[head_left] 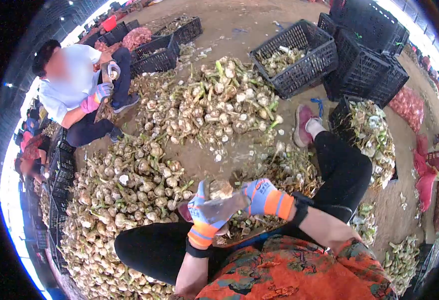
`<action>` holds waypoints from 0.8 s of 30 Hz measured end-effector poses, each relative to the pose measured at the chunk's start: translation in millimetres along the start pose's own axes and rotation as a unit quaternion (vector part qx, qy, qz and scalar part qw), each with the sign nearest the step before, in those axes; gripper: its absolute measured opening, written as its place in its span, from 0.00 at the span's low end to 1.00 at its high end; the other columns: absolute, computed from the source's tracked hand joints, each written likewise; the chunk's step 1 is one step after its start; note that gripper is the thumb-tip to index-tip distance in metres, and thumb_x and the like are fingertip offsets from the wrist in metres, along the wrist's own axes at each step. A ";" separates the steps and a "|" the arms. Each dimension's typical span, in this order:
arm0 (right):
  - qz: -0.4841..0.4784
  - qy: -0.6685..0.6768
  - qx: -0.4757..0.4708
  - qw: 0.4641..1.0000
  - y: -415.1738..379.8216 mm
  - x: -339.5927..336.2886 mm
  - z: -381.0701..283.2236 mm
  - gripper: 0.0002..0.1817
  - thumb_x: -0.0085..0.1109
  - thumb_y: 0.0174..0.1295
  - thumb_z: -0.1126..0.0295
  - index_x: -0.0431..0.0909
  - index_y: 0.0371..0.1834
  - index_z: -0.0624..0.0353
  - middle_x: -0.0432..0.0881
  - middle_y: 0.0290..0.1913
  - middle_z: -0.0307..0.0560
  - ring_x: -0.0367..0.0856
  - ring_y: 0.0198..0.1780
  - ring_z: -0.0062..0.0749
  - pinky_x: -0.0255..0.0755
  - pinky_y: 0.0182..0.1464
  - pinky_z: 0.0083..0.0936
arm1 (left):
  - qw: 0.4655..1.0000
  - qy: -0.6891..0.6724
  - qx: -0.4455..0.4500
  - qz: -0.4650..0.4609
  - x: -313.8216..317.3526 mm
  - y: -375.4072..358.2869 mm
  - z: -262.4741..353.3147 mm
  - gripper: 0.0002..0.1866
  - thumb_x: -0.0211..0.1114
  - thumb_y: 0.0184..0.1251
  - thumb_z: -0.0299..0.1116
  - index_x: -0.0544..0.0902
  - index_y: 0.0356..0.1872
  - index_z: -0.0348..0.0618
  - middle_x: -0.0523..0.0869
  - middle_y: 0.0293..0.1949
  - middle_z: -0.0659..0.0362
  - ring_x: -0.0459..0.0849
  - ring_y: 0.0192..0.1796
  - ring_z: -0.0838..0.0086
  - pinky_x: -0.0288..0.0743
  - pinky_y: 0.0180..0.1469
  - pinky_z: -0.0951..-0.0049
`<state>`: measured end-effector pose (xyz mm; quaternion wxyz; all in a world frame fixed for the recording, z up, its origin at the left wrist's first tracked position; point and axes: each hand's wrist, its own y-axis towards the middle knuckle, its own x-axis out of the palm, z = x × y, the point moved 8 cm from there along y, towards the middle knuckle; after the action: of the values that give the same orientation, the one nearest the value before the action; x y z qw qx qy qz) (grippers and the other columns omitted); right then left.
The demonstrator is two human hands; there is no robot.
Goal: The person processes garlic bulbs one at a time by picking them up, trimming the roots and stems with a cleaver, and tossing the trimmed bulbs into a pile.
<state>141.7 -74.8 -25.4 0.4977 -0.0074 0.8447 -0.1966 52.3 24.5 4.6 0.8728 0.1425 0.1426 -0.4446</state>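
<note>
My left hand (202, 216), in a grey-blue and orange work glove, is closed around a garlic bulb (220, 189) in front of my lap. A knife (225, 207) with a broad, flat blade is gripped in my gloved right hand (266, 198). Its blade lies across the near side of the bulb, overlapping the left palm in this view. Most of the knife's handle is hidden by the right fingers. A large heap of trimmed garlic bulbs (129, 187) spreads to the left of my knees. Ahead lies another pile of garlic with stalks (219, 102).
Across the piles a person (74, 90) in gloves sits working on garlic. Black crates (299, 65) stand at the upper right, one holding garlic scraps. A crate overflowing with peelings (372, 130) is beside my right leg. Red mesh sacks (407, 107) lie farther right.
</note>
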 end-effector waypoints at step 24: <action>0.235 0.465 -0.004 0.854 -11.6 -2.0 44.5 0.08 0.59 0.48 0.67 0.76 0.28 0.60 0.80 0.24 0.42 0.79 0.26 0.30 0.73 0.32 0.25 | 0.987 -0.150 -0.062 0.000 5.2 3.4 1.0 0.40 0.77 0.34 0.33 0.63 0.51 0.38 0.80 0.42 0.57 0.79 0.45 0.68 0.72 0.52 0.69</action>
<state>178.1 -99.6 -38.8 0.0784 0.2820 0.9549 -0.0509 58.2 22.2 3.9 0.8915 0.0200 0.0374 -0.4511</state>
